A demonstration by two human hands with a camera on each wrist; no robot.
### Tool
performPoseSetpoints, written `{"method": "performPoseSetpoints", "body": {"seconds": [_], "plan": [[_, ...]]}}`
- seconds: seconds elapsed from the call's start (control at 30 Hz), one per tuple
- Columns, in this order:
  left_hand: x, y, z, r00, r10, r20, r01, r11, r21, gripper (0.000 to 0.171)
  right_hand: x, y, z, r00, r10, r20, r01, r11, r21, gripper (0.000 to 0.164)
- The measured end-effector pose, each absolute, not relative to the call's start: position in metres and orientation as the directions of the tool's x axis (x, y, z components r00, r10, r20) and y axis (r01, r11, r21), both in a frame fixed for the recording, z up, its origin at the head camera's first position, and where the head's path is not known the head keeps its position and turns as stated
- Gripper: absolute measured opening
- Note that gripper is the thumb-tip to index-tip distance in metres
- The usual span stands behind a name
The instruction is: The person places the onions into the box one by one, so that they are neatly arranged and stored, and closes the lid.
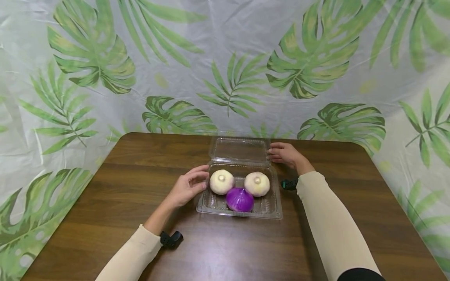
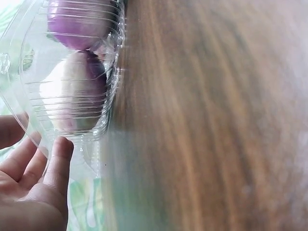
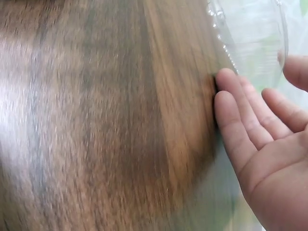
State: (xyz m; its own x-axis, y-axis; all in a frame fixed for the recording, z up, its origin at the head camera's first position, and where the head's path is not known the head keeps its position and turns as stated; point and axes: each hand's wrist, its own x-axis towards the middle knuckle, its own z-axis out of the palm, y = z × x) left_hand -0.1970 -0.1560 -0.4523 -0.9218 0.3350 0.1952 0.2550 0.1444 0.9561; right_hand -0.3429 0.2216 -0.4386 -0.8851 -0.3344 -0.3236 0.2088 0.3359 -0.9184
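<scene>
A clear plastic clamshell container point(image 1: 207, 207) lies on the table, its transparent lid point(image 1: 240, 150) folded back at the far side. Inside sit a purple onion point(image 1: 240, 200) at the front and two onions with pale tops, one on the left point(image 1: 221, 182) and one on the right point(image 1: 257, 184). My left hand point(image 1: 188, 185) is at the container's left side, fingers loosely bent around the edge. At the lid's right edge is my right hand point(image 1: 285, 153), its fingers extended; the right wrist view shows the thumb point(image 3: 296, 72) by the lid's rim.
The brown wooden table point(image 1: 133, 164) has rounded far corners. Behind it hangs a pale cloth point(image 1: 232, 23) printed with green leaves, close to the far edge. A black wrist device point(image 1: 171, 239) is on the left sleeve, another point(image 1: 289, 184) by the right wrist.
</scene>
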Motion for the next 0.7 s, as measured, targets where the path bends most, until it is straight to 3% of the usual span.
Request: {"method": "performPoseSetpoints", "body": {"seconds": [0.53,0.7], "plan": [[-0.196,-0.154,-0.453,-0.920,0.334,0.206,0.267,0.148,0.952,0.037,-0.336,0.217,-0.427,-0.919,-0.283,-0.273,0.191,0.287,-0.939,0.054],[-0.196,-0.154,-0.452,-0.921,0.331,0.207,0.267,0.144,0.953,0.037,-0.335,0.214,-0.418,-0.936,-0.268,-0.226,0.165,0.233,-0.958,0.021]]}}
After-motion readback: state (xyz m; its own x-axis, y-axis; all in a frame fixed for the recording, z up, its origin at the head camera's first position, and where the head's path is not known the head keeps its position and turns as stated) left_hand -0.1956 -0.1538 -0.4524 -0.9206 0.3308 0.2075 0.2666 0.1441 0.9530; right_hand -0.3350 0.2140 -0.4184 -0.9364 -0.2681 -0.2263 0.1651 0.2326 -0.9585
